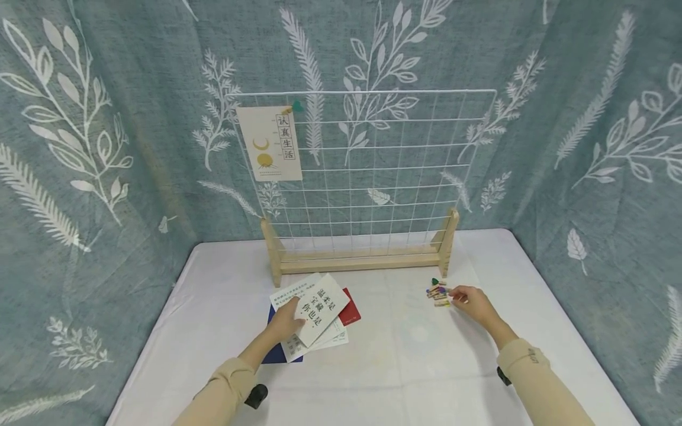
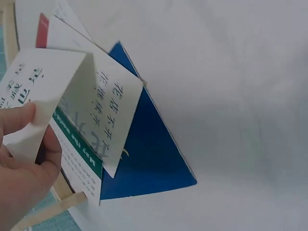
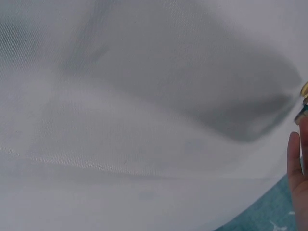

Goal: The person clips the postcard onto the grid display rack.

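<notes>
Left hand: the left hand (image 1: 286, 321), lower centre-left of the head view, pinches the top white card (image 1: 318, 307) of the card stack, thumb (image 2: 19, 118) on its face; the near edge is lifted.
Right hand: the right hand (image 1: 473, 303), right of centre, has its fingertips at the small heap of coloured clothespins (image 1: 438, 291); whether it has one pinched cannot be told.
Technique, card: judged best to peel only the top sheet, keeping the lower white cards (image 2: 84, 161), the blue card (image 2: 144, 159) and the red card (image 1: 350, 312) flat on the desk (image 1: 405, 361).
Technique, pin: take a single pin by its tail end.
Position: stack and pins lie well apart, each under its own hand.
Beyond: the wire grid panel (image 1: 383, 171), upper centre, stands on a wooden stand (image 1: 357, 258) and carries one pinned card (image 1: 269, 144) at its upper-left corner.
</notes>
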`<state>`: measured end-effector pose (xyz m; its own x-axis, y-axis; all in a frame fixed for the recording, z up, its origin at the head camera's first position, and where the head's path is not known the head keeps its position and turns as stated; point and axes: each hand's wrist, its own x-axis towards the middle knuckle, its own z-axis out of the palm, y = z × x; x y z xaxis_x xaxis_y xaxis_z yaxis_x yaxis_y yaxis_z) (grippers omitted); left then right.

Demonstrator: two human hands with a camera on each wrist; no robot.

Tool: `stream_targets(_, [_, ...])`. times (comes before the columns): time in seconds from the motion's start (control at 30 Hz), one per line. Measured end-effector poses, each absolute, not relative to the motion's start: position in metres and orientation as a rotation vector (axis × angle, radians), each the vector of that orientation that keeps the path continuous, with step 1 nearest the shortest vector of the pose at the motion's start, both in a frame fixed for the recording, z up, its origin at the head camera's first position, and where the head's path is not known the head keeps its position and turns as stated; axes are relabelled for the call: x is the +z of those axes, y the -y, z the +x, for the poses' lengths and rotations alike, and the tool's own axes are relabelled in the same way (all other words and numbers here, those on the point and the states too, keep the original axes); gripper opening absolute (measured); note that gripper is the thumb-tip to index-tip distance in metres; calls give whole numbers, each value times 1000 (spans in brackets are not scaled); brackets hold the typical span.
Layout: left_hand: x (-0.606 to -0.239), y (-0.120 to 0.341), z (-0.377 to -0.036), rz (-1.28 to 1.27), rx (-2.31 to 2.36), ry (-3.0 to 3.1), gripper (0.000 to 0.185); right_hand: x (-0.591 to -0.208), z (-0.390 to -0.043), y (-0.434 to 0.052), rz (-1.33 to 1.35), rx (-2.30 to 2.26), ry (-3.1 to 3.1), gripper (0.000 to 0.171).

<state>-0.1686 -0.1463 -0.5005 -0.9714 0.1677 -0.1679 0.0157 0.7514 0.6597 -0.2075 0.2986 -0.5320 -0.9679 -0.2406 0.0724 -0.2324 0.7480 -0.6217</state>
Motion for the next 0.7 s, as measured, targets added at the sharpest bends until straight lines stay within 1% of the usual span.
stream_targets(0.27, [-497, 143, -159, 84, 1235, -2632, 56, -534, -206, -294, -388, -1009, -2927, 11])
stream_targets(0.4, [-498, 142, -155, 39, 1303, -2622, 51, -536, -206, -292, -393, -1004, -2906, 12])
stream_targets(0.6, [-491, 140, -155, -7, 1354, -2625, 56, -540, -208, -289, -411, -1007, -2917, 11])
stream_targets(0.7, [-488, 139, -156, -29, 1386, -2615, 54, -541, -209, -289, -426, -1005, -2930, 10])
